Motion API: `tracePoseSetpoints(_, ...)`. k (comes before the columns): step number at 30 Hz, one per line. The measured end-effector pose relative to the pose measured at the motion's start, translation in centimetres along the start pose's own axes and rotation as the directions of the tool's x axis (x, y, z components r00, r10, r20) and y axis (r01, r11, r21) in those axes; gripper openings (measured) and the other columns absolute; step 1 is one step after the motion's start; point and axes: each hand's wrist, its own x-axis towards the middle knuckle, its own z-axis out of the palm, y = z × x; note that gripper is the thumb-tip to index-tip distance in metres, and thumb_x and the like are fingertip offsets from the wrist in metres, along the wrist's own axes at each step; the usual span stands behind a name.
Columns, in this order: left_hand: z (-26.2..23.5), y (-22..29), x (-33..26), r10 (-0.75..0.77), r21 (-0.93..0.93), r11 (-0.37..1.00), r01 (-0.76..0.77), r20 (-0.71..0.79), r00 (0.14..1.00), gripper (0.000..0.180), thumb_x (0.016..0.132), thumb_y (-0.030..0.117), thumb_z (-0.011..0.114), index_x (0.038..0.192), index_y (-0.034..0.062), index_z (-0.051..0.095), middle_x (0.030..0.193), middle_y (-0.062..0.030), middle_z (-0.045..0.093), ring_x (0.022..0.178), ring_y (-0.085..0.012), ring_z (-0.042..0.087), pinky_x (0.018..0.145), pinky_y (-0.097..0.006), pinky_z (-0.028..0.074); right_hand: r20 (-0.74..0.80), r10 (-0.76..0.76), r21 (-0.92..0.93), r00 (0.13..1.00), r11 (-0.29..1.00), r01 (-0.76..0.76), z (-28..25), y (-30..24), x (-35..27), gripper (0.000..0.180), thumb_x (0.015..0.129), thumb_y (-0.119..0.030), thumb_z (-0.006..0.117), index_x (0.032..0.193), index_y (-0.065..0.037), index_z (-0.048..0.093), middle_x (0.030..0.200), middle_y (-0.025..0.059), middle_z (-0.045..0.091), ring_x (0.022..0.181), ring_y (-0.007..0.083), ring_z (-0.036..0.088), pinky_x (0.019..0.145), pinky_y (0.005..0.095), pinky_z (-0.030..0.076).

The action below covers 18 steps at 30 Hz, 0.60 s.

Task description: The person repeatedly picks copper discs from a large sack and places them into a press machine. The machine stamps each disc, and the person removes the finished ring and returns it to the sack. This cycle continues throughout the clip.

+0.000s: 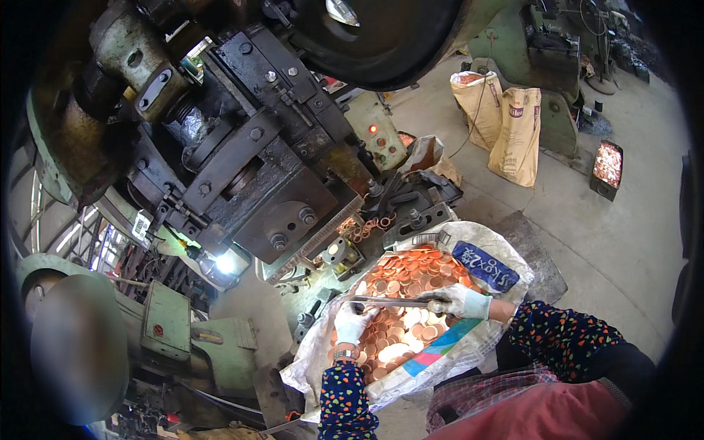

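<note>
White gloves cover both my hands, held over an open white woven sack [504, 242] full of round copper discs [411, 275]. A slim grey metal tool [392, 301], long and straight like tongs or tweezers, spans the gap between them. My right hand [463, 301] is closed on its right end. At the other end, my left hand [355, 325] has its fingers closed around the tip; whether a disc is pinched there too is too small to tell. Just beneath the tool lies the heap of discs, some shining brightly.
A large dark press [279, 198] with a flywheel looms ahead, close to the sack. Copper rings [364, 229] lie by its die. A lit lamp [226, 263] is at left. Two paper sacks [516, 139] and a bin of copper pieces [608, 165] stand on the floor at right.
</note>
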Motion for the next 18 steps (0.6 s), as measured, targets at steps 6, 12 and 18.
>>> tracePoseSetpoints(6, 0.3, -1.9, 0.9, -0.033, -0.422, 0.906, 0.033, 0.008, 0.999, 0.035, 0.073, 0.015, 0.078, 0.102, 0.0006, 0.064, 0.091, -0.0057, 0.068, 0.083, -0.0124, 0.063, 0.076, -0.027, 0.051, -0.029, -0.050, -0.080, 0.998, 0.996, 0.048, 0.0, -0.3, 0.0, 0.039, 0.092, -0.027, 0.049, 0.129, -0.015, 0.052, 0.083, 0.0119, 0.065, 0.074, 0.0232, 0.065, 0.070, 0.0353, 0.051)
tracePoseSetpoints(12, -1.1, -0.2, 0.0, 0.036, -0.267, 0.963, -0.026, 0.034, 0.999, 0.037, 0.072, 0.017, 0.079, 0.102, 0.0020, 0.064, 0.091, -0.0056, 0.068, 0.082, -0.0127, 0.062, 0.076, -0.028, 0.050, -0.014, 0.001, -0.036, 1.000, 0.999, -0.002, 0.1, -0.4, -0.1, 0.039, 0.092, -0.029, 0.051, 0.128, -0.013, 0.053, 0.087, 0.0148, 0.066, 0.077, 0.0262, 0.066, 0.071, 0.0365, 0.050)
tracePoseSetpoints(18, -2.0, 0.7, -0.6, 0.041, -0.067, 0.997, -0.033, 0.116, 0.992, 0.039, 0.073, 0.030, 0.077, 0.101, 0.0049, 0.067, 0.093, -0.0093, 0.068, 0.081, -0.0193, 0.064, 0.077, -0.031, 0.051, -0.051, -0.056, -0.121, 0.997, 0.991, 0.050, 0.2, -1.1, 0.0, 0.042, 0.092, -0.034, 0.052, 0.126, -0.009, 0.054, 0.084, 0.0178, 0.064, 0.073, 0.0240, 0.065, 0.068, 0.0335, 0.050)
